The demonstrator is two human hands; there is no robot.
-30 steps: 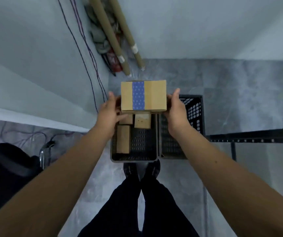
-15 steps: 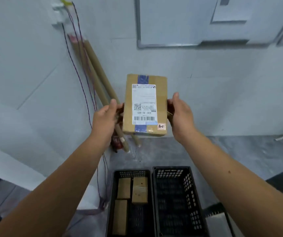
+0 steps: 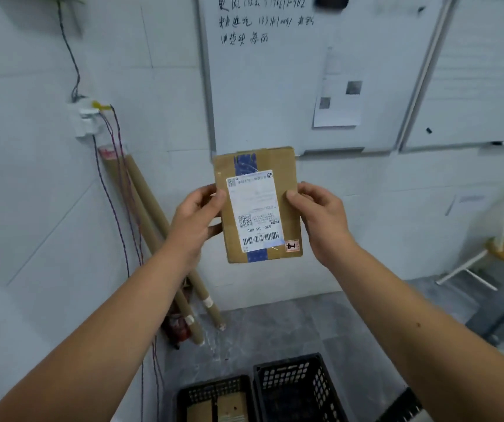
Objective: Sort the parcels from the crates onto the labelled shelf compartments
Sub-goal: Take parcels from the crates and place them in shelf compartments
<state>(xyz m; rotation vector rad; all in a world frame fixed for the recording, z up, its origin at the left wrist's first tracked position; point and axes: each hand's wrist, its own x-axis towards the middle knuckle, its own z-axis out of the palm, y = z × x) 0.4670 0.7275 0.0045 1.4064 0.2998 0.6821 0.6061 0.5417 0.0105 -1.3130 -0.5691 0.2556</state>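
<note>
step: reading label [image 3: 255,210] of parcel [image 3: 287,178], held above crates [image 3: 287,362] | fingers: left hand [image 3: 197,220], right hand [image 3: 320,217] both grasping its sides | next: finding matching shelf compartment, not visible here

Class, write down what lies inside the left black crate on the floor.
Inside the left crate, two brown cardboard parcels lie side by side. The frame's bottom edge cuts off the crate's near part, so anything there cannot be seen.

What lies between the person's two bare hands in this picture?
In the head view, a brown cardboard parcel with a white shipping label lies between the left hand and right hand, both gripping its sides.
</note>
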